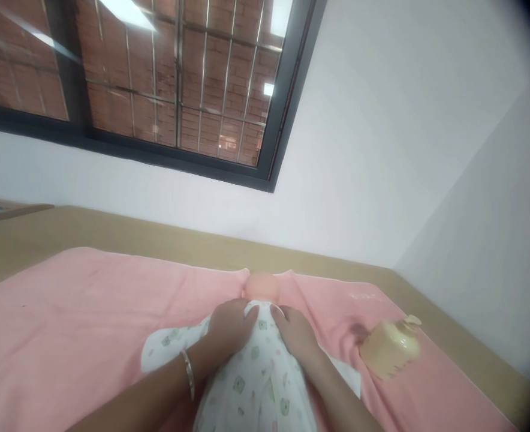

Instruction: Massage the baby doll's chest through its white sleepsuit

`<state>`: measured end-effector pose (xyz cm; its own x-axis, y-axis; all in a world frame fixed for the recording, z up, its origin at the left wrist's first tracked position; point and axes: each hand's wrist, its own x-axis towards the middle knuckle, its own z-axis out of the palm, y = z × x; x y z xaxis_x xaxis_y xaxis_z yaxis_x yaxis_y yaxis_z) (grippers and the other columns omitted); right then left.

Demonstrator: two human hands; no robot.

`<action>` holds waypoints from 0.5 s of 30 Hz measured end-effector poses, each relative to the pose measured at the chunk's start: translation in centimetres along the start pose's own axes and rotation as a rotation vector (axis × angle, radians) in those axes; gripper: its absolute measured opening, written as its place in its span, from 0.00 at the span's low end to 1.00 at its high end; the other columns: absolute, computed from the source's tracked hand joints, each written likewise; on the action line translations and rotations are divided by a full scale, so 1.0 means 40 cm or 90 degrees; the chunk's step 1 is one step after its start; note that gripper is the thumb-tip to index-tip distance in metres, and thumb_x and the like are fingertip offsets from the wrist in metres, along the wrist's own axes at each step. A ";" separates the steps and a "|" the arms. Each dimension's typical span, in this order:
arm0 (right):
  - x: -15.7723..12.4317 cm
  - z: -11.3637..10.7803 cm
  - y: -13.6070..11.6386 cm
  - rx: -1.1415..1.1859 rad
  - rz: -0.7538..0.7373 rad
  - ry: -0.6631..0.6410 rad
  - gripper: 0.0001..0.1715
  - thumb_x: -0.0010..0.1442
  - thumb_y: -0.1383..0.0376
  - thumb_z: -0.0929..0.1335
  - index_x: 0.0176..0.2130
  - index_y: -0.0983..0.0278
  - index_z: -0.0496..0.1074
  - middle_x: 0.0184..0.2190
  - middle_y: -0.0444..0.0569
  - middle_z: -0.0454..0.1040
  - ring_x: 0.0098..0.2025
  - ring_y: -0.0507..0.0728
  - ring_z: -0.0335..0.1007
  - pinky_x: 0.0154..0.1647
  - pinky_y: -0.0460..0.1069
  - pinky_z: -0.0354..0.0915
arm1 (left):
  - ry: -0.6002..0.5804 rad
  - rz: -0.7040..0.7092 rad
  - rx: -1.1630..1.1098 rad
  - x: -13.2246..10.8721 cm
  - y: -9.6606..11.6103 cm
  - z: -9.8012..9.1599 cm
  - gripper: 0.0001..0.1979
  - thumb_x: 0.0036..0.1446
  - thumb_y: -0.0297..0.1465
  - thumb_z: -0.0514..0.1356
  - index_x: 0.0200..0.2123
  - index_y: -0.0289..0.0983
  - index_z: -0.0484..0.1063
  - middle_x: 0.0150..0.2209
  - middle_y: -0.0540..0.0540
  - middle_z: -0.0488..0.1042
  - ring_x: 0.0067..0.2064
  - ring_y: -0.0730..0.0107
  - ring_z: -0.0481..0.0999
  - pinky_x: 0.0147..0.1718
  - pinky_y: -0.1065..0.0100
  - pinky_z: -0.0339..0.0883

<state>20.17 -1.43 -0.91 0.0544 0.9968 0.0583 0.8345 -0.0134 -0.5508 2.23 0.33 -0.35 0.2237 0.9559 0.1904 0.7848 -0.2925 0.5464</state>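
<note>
A baby doll (261, 287) lies on a pink blanket (112, 300), and only the smooth top of its head shows. It has on a white garment (256, 372) with small green and pink prints, whose sleeves spread out to both sides. My left hand (234, 327), with a bracelet on the wrist, is closed around one side of the doll's upper body just below the head. On the other side, my right hand (295, 333) holds it the same way. Both thumbs rest on the garment's front near the neckline; the other fingers are largely hidden.
A cream pump bottle (391, 348) sits tilted on the blanket to the right. The blanket covers a wooden surface with a raised edge (193, 243) along the white wall (373, 120). A dark-framed window (179, 78) with metal bars is above.
</note>
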 end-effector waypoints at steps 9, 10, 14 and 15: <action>-0.002 -0.003 -0.004 0.008 0.001 0.000 0.35 0.64 0.46 0.51 0.32 0.64 0.72 0.31 0.51 0.74 0.32 0.55 0.67 0.30 0.46 0.52 | 0.002 -0.002 -0.002 0.000 0.000 -0.001 0.22 0.61 0.43 0.44 0.30 0.39 0.71 0.32 0.45 0.75 0.35 0.64 0.72 0.35 0.65 0.59; -0.002 -0.004 -0.004 0.007 0.000 -0.001 0.35 0.64 0.46 0.51 0.32 0.64 0.72 0.31 0.51 0.74 0.32 0.55 0.67 0.30 0.46 0.52 | 0.000 -0.004 -0.001 0.000 0.001 -0.001 0.22 0.61 0.44 0.43 0.30 0.38 0.71 0.32 0.45 0.75 0.35 0.64 0.72 0.35 0.65 0.59; -0.003 -0.006 -0.006 -0.004 0.003 -0.005 0.35 0.64 0.46 0.50 0.32 0.65 0.72 0.31 0.52 0.75 0.33 0.55 0.67 0.30 0.46 0.52 | -0.011 -0.007 -0.002 -0.002 0.003 -0.004 0.23 0.61 0.44 0.43 0.30 0.38 0.71 0.32 0.44 0.75 0.35 0.64 0.72 0.34 0.66 0.59; -0.003 -0.006 -0.006 -0.005 0.005 -0.008 0.35 0.64 0.46 0.50 0.32 0.65 0.72 0.32 0.52 0.75 0.33 0.55 0.67 0.30 0.46 0.52 | -0.012 -0.010 -0.006 -0.002 0.004 -0.005 0.23 0.61 0.44 0.43 0.30 0.38 0.71 0.32 0.44 0.75 0.34 0.65 0.72 0.34 0.66 0.59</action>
<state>20.09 -1.56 -0.58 0.0537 0.9976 0.0440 0.8386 -0.0211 -0.5444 2.23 0.21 -0.13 0.2227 0.9605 0.1668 0.7830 -0.2781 0.5564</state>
